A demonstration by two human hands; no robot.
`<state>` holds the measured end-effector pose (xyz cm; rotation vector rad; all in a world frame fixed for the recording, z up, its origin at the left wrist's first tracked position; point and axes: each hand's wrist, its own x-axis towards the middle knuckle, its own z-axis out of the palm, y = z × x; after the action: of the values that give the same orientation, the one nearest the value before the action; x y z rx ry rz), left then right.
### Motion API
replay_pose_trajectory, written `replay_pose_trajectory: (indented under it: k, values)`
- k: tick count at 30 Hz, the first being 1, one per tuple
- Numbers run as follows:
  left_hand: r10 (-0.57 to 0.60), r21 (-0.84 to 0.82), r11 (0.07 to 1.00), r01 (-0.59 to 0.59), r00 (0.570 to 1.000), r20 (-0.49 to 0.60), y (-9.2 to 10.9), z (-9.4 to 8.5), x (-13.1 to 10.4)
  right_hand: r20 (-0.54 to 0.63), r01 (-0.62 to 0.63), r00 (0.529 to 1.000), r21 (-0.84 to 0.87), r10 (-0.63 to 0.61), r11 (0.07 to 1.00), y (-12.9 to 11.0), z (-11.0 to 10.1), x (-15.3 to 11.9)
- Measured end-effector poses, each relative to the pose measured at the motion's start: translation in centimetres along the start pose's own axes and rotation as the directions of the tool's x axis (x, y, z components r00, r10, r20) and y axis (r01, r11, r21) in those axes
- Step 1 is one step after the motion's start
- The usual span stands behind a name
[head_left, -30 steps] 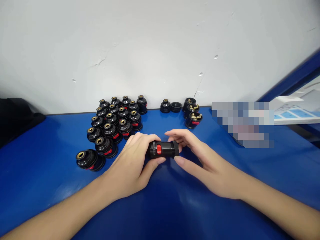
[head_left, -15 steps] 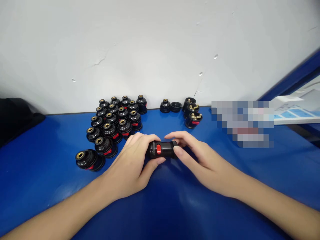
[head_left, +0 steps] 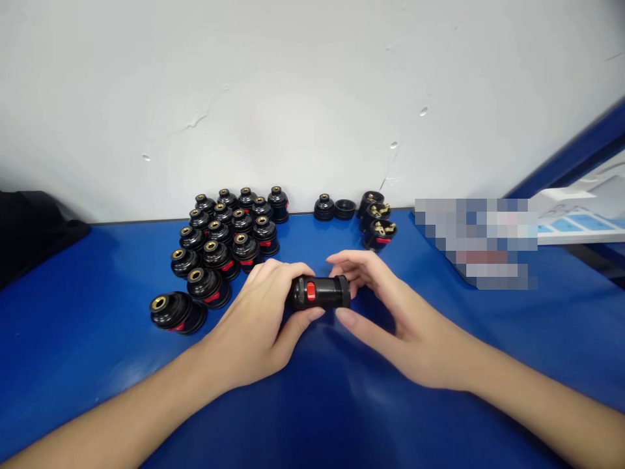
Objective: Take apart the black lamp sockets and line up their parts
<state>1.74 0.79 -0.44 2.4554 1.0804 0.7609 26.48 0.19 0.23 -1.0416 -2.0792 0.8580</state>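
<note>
A black lamp socket with a red switch lies sideways above the blue table, its ribbed ring towards the left. My left hand is closed round the socket's left end, thumb below and fingers above. Beside the right end, my right hand is spread, with the thumb below the rim and the fingers behind it; a fingertip may touch the rim. Several assembled black sockets with brass tops stand upright to the left. Behind my hands is a black cap next to a black ring.
Open black socket bodies with brass contacts stand at the back right. A blurred-out item lies to their right, near a white and blue box. Black cloth sits at the far left. A white wall rises behind the blue table.
My right thumb has come off the socket's right end and dropped below it. The fingers of my right hand have spread, uncovering the rim. My left hand keeps its hold.
</note>
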Motion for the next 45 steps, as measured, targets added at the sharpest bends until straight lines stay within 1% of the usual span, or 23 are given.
replay_pose_trajectory:
  k: [4,9,14,16,19,21,24,25,27,30,32,34,36,40,45]
  values:
    - [0.011,-0.002,1.0,-0.011,1.0,0.001,0.0,0.0,0.0,0.035,-0.086,0.996,0.029,0.085,0.996,0.0,0.0,0.1]
    - [0.007,-0.005,1.0,-0.007,1.0,-0.002,-0.2,0.1,0.0,0.004,0.002,1.0,0.002,-0.002,1.0,0.0,-0.1,0.0]
    - [0.007,-0.003,1.0,-0.007,1.0,-0.002,-0.2,0.0,0.0,0.032,-0.072,0.997,0.023,0.071,0.997,0.1,0.0,0.1]
    - [0.004,-0.001,1.0,-0.004,1.0,-0.003,-0.2,0.0,0.0,0.018,-0.05,0.999,0.014,0.049,0.999,0.1,0.0,0.2]
    - [0.0,0.0,1.0,0.0,1.0,-0.004,-0.1,0.0,0.0,-0.029,0.024,0.999,-0.016,-0.025,1.0,0.1,0.1,0.2]
    - [-0.003,0.0,1.0,0.003,1.0,-0.005,-0.2,0.0,-0.1,-0.035,0.007,0.999,-0.014,-0.007,1.0,0.1,0.2,0.2]
    - [-0.007,0.001,1.0,0.007,1.0,-0.008,-0.2,0.1,0.0,-0.013,-0.059,0.998,0.008,0.06,0.998,0.1,0.1,0.1]
    - [-0.007,0.003,1.0,0.007,1.0,-0.006,-0.2,0.1,0.0,-0.009,-0.058,0.998,0.011,0.058,0.998,0.1,0.1,0.1]
    - [-0.007,0.007,1.0,0.007,1.0,-0.01,-0.2,0.1,0.0,-0.008,-0.012,1.0,0.004,0.012,1.0,0.2,0.1,0.0]
    - [-0.014,0.007,1.0,0.014,1.0,-0.015,-0.2,0.1,-0.1,-0.035,0.041,0.998,-0.017,-0.042,0.999,0.2,0.2,0.1]
    - [-0.022,0.005,1.0,0.022,1.0,-0.014,-0.2,0.1,-0.1,-0.033,0.011,0.999,-0.016,-0.011,1.0,0.1,0.2,0.3]
    - [-0.025,0.005,1.0,0.026,1.0,-0.01,-0.2,0.1,-0.2,-0.006,-0.038,0.999,-0.002,0.038,0.999,0.0,0.1,0.4]
    - [-0.03,0.008,1.0,0.03,1.0,-0.008,-0.2,0.0,-0.2,0.017,-0.058,0.998,0.014,0.058,0.998,0.0,0.1,0.5]
    - [-0.034,0.013,0.999,0.034,0.999,-0.018,-0.3,0.1,-0.3,-0.016,-0.008,1.0,0.015,0.008,1.0,0.5,0.1,0.4]
    - [-0.048,0.016,0.999,0.049,0.998,-0.036,-0.3,0.2,-0.1,-0.049,0.017,0.999,0.029,-0.016,0.999,1.3,0.5,0.2]
